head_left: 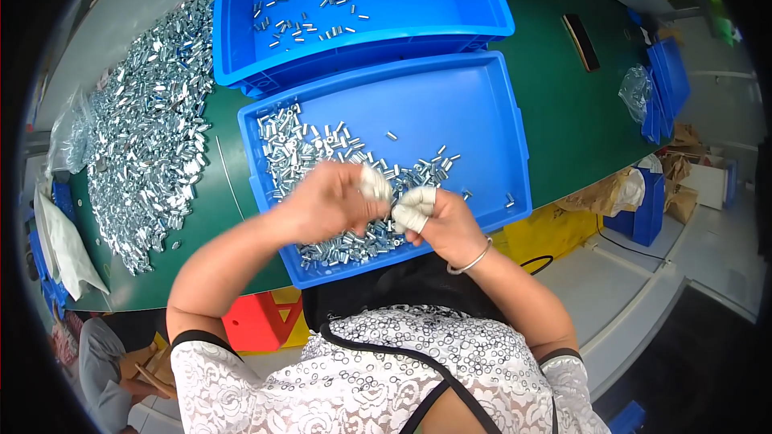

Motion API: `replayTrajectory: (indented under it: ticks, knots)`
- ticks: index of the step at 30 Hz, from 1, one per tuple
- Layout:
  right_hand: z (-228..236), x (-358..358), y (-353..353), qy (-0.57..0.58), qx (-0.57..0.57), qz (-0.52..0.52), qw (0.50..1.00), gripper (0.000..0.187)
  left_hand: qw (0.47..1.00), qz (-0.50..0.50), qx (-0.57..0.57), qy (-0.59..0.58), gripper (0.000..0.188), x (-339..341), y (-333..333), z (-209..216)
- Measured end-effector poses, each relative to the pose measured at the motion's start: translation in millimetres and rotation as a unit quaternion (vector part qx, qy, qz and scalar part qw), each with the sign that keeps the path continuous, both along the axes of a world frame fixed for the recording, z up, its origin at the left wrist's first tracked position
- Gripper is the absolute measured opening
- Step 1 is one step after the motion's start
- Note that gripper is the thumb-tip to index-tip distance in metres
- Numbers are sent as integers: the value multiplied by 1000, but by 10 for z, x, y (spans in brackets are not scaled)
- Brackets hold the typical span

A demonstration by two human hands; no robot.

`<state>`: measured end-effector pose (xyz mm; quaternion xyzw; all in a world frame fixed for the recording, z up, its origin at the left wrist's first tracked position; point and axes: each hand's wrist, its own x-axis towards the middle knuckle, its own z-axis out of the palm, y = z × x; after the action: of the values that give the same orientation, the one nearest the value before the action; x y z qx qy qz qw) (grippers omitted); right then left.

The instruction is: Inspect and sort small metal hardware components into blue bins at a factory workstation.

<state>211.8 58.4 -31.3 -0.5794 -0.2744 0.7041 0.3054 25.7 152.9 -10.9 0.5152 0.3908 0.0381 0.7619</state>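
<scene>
Colours and patterns, placed relative to the near bright-blue rectangular plastic tray [482, 112]. In it: shiny silver small metal cylinders [297, 145]. Above it: a second bright-blue plastic tray [241, 24] with sparser silver pieces. Beneath both: a dark green table surface [563, 112]. Left of it: a broad glittering silver heap of loose metal parts [149, 120]. Over its near edge: left hand [326, 201] and right hand [438, 221], fingertips in white finger cots [414, 205]; a silver bangle [470, 261] on the right wrist. Below: a white lace-patterned blouse with black trim [378, 378]. Lower left: a red plastic block [253, 321].
</scene>
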Motion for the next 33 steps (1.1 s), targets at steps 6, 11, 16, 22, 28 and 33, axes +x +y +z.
replayTrajectory:
  ticks: [6, 11, 16, 22, 28, 33]
  knots:
    - [-349, 680, 48, -381, 216, 14, 899, 14, 843, 158, 485, 171, 28, 73, 842, 280]
    - [-493, 1109, 124, -504, 293, 125, 802, 19, 764, 72, 621, 157, 16, 633, 400, -97]
    - [-581, 885, 147, -500, 313, 211, 779, 20, 829, -42, 525, 186, 13, 817, -215, -670]
    - [-499, 1236, 343, -462, 426, 299, 718, 24, 844, 4, 481, 237, 14, 1243, -360, -750]
    - [-511, 1157, 396, -452, 449, 380, 671, 24, 828, 23, 482, 285, 14, 1314, -550, -711]
    - [-461, 1183, 318, -487, 399, 389, 673, 19, 826, 25, 482, 292, 14, 1391, -637, -698]
